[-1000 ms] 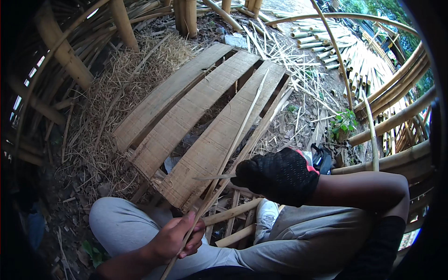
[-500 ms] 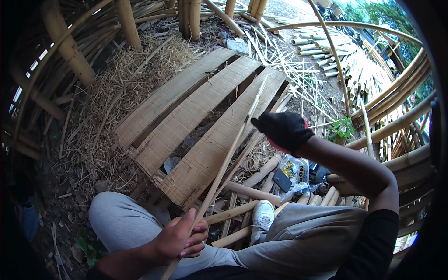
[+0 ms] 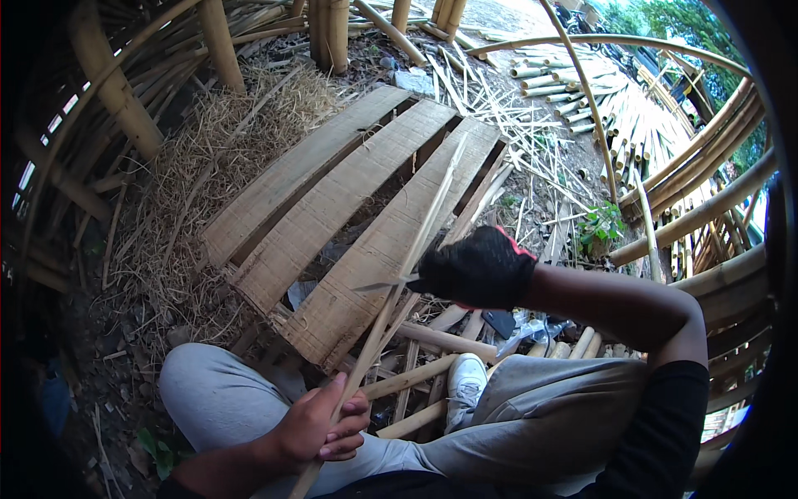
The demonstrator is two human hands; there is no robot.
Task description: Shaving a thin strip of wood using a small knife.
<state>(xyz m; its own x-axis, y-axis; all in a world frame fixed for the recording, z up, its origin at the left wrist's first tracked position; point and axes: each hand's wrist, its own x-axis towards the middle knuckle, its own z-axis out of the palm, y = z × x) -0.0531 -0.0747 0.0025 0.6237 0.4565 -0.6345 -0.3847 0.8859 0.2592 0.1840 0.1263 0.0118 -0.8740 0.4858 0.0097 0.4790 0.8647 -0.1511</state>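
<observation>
A long, thin bamboo strip slants from my lap up over the plank bench. My bare left hand is closed round its lower part, thumb on top. My right hand, in a black glove with red trim, grips a knife; its handle is hidden in the fist. The pale blade juts out to the left and crosses the strip about halfway along, against it. Under the strip's far half lies the low wooden bench of three rough planks with gaps between them.
Dry shavings heap up left of the bench. Bamboo poles lie by my white shoe. A dark phone-like object and clear plastic sit beyond my right knee. Cut bamboo is stacked at the far right; upright posts stand behind.
My right hand has come nearer and a little left along the strip, and the knife blade now shows. My left hand keeps its hold in nearly the same place.
</observation>
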